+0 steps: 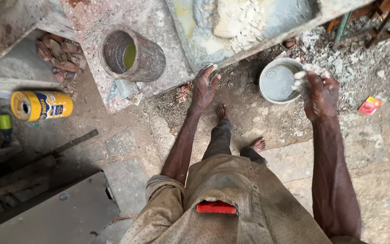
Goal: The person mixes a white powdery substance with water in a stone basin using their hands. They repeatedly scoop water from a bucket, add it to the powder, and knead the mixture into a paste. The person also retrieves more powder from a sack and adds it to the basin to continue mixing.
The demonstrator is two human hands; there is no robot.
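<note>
Standing barefoot on the dirt floor (249, 117), the person rests the left hand (204, 88) with fingers spread and released against the edge of the stone tabletop (159, 18), which carries a tray of grey-white plaster (240, 20). The right hand (319, 90) is clenched around a lump of white paste (304, 77), just beside and above a round white bowl (277, 82) on the floor. A rusty cylinder (134, 53) lies on the tabletop, and a yellow can (41, 105) lies well apart to the left.
</note>
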